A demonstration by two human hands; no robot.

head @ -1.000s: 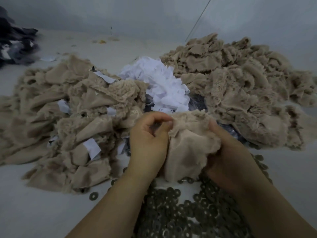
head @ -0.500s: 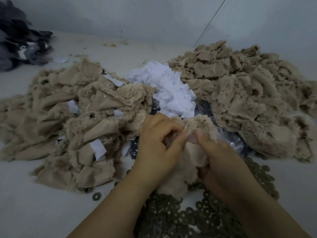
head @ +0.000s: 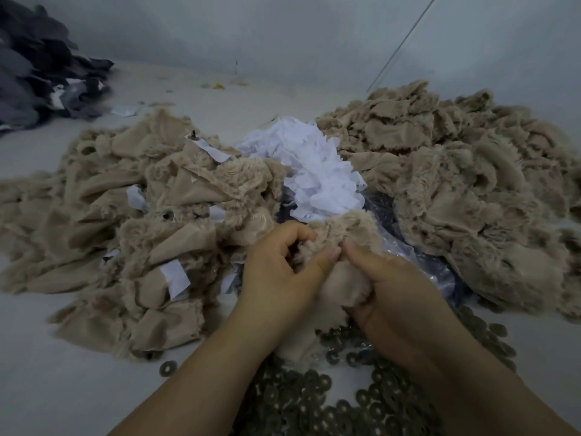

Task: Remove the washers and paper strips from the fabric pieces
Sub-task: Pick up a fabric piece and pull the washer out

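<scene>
Both hands [head: 327, 272] pinch one fabric piece [head: 342, 234], seemingly at its edge, between crowding piles.

Two bare forearms, left hand [head: 276, 272], right hand [head: 399, 297], no sleeves

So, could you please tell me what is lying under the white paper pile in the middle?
Dark crinkled plastic shows beneath the paper pile at its right and near edges. Whatever lies under the pile's middle is covered, and the fabric heaps hide its sides.
</scene>
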